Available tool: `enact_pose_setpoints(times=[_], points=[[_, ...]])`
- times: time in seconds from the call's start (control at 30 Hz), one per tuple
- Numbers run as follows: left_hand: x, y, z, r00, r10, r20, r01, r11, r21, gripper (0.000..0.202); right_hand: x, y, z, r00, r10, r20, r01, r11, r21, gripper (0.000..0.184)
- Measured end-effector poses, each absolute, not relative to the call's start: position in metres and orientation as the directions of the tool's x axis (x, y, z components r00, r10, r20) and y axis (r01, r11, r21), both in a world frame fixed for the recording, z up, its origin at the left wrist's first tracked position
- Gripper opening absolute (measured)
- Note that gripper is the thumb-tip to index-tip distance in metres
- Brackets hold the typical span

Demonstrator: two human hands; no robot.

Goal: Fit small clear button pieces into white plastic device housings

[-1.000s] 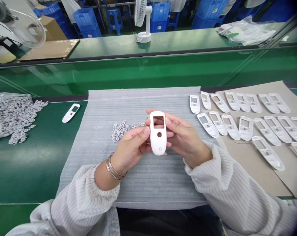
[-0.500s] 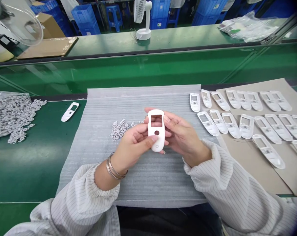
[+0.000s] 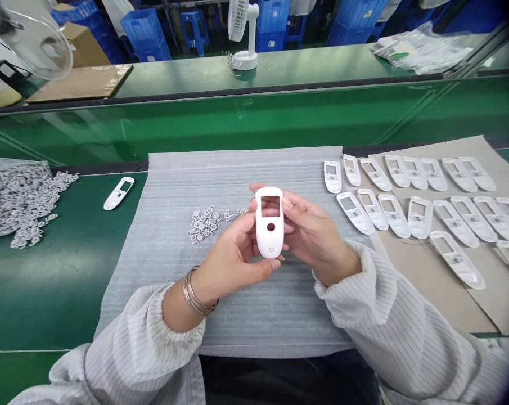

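A white plastic housing point(image 3: 270, 241), with a rectangular window and a round hole under it, is held upright between my hands above the grey foam sheet point(image 3: 271, 315). My left hand point(image 3: 233, 253) grips it from the left, fingers behind it and the thumb at its lower end. From the right, my right hand point(image 3: 311, 230) pinches its upper edge with the thumb, the other fingers behind. The fingers at the back are partly hidden. Just left of the housing lies a pile of small grey plastic parts point(image 3: 204, 224) on the sheet.
Rows of similar housings point(image 3: 393, 215) lie at the right, many on cardboard point(image 3: 431, 292). On the green table at the left are a single housing point(image 3: 119, 193) and a plastic bag point(image 3: 16, 197) spilling grey parts. A white fan point(image 3: 246, 59) stands on the ledge behind.
My left thumb has slid off the housing's front, down to its lower end, uncovering the face below the round hole. The right hand keeps its grip.
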State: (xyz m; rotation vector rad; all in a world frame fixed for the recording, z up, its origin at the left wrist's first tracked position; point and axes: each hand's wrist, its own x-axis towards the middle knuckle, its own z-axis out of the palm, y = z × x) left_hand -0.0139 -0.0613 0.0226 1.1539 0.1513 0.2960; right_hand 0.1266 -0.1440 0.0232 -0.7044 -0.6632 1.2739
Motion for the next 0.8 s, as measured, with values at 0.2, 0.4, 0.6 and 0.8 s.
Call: enact_pose_setpoints(times=[0.2,0.4,0.6,0.8], points=[[-0.0139,-0.0611,0.0231,0.946,0.321,0.030,-0.149,0.351,0.924,0.054,0.1276,-0.1433,0.0224,0.162,0.985,0.054,-0.605,0.142,-0.784,0.031],[-0.0149,-0.0608,0.0242,0.947,0.321,0.011,-0.130,0.352,0.927,0.055,0.1274,-0.1429,0.0229,0.156,0.986,0.052,-0.608,0.138,-0.782,0.029],[-0.0156,-0.0608,0.0233,0.948,0.319,0.014,-0.132,0.351,0.927,0.053,0.1274,-0.1444,0.0241,0.179,0.984,0.011,-0.585,0.116,-0.803,0.032],[-0.0160,-0.0600,0.0269,0.955,0.295,0.023,-0.134,0.362,0.922,0.044,0.1274,-0.1442,0.0232,0.154,0.987,0.038,-0.627,0.127,-0.769,0.029]])
